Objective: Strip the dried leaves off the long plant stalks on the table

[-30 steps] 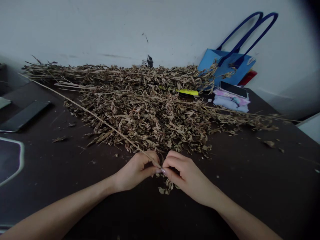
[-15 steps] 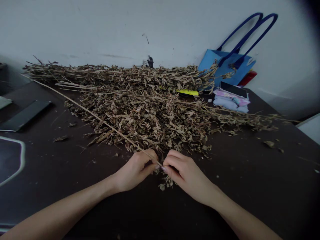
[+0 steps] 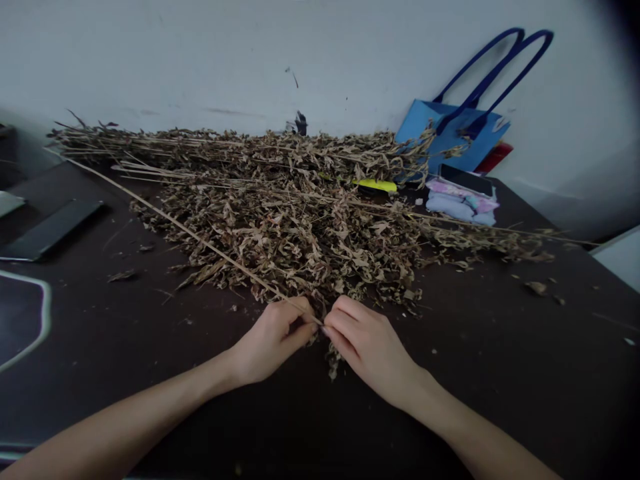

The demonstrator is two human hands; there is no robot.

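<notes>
A long bare dry stalk [image 3: 190,232] runs from the far left down to my hands. My left hand [image 3: 273,337] pinches its near end with closed fingers. Touching it fingertip to fingertip, my right hand [image 3: 365,340] is closed on the same end, where a small clump of dry leaves [image 3: 333,363] hangs below. Just beyond both hands lies a big heap of dried leafy stalks [image 3: 310,220] on the dark brown table [image 3: 500,347].
A blue bag [image 3: 450,137] with long handles leans on the wall at the back right. In front of it a phone rests on folded pastel cloth [image 3: 463,200]. A yellow object [image 3: 375,185] pokes from the heap. A flat black slab [image 3: 47,230] lies at left.
Both hands have shifted slightly away from me toward the heap. The clump of leaves under my right hand has shrunk.
</notes>
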